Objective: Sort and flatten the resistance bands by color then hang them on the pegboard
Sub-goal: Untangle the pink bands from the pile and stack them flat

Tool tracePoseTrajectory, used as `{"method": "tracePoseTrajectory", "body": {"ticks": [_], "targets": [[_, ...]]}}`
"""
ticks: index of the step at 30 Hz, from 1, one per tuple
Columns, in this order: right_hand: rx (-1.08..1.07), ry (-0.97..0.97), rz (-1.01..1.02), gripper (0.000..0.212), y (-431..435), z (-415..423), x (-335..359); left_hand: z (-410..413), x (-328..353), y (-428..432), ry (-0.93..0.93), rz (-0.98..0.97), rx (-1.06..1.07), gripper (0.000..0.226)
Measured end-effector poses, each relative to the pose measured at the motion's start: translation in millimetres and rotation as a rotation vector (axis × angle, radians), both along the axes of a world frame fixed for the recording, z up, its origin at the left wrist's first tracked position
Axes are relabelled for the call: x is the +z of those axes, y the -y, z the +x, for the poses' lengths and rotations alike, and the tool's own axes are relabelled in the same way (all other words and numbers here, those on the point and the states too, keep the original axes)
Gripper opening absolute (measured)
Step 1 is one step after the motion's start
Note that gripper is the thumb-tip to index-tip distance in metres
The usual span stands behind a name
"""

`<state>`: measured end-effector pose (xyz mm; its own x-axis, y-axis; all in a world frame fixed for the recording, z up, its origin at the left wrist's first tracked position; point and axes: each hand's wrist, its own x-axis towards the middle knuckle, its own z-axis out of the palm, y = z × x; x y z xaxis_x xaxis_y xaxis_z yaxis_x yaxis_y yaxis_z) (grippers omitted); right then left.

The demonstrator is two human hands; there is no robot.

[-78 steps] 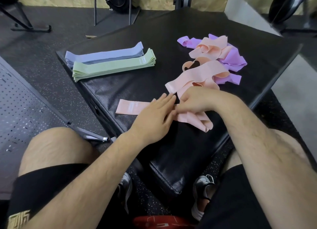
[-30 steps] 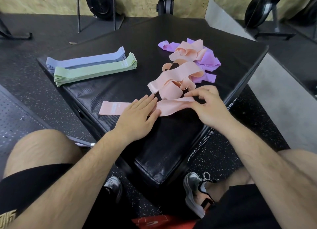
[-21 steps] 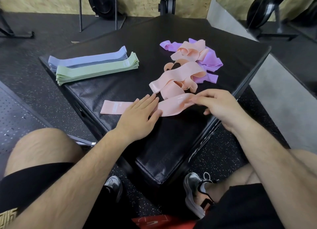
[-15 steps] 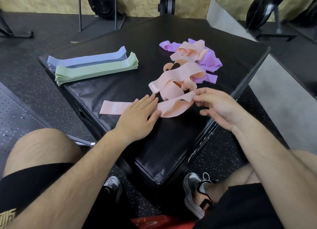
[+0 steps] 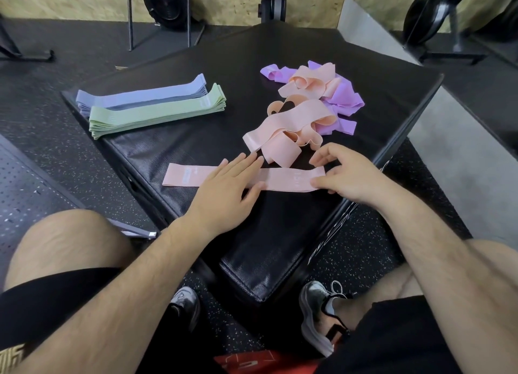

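**Head view.** A black padded box [image 5: 196,138] is taken as the landmark. Along its near edge a flat pink band [image 5: 283,179] is laid out lengthwise. The left hand [image 5: 224,188] is spread flat on the middle of this band, fingers straight, pressing it down and gripping nothing. The right hand [image 5: 347,174] is half curled at the band's right end, close to the box's right edge, with the thumb set on the band. Whether that end is pinched or only pressed cannot be told.

On the far left part of the box a green stack [image 5: 157,111] and a blue stack [image 5: 140,94] lie flattened, side by side and touching. Toward the box's right, a tangled pile of pink bands [image 5: 288,121] is mixed with purple bands [image 5: 344,96], just beyond the flat band. On the floor left of the box a perforated panel [image 5: 22,183] is seen, presumably the pegboard.

Several risks are judged from here. The flat band could be sprung back into a twist once the left palm is lifted. Its right end could be slid off the box, being so near the edge. A loop from the pile could be dragged along when the next pink band is pulled, and purple could be carried into the pink stack.
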<state>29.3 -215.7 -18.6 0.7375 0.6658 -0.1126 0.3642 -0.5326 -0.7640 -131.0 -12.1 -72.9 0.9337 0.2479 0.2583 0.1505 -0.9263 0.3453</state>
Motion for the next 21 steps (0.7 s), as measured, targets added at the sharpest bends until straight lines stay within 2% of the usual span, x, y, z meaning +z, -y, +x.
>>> {"method": "tracePoseTrajectory", "body": {"ticks": [2, 8, 13, 16, 21], "targets": [[0.021, 0.024, -0.034, 0.029, 0.2, -0.7, 0.7, 0.5, -1.2, 2.4, 0.058, 0.023, -0.046, 0.05], [0.145, 0.206, -0.212, 0.012, 4.5, 3.1, 0.6, 4.3, -4.4, 0.4, 0.098, -0.068, -0.111, 0.031], [0.188, 0.218, -0.226, 0.016, 8.5, 4.8, 2.1, 7.0, -6.1, 0.0, 0.123, -0.05, -0.123, 0.025], [0.202, 0.215, -0.247, 0.017, 8.1, 6.4, 1.6, 8.1, -3.3, 2.2, 0.108, -0.061, -0.107, 0.027], [0.168, 0.295, -0.141, 0.016, -5.4, 9.6, 2.5, 17.8, 7.2, 9.3, 0.079, -0.088, -0.028, 0.039]]}}
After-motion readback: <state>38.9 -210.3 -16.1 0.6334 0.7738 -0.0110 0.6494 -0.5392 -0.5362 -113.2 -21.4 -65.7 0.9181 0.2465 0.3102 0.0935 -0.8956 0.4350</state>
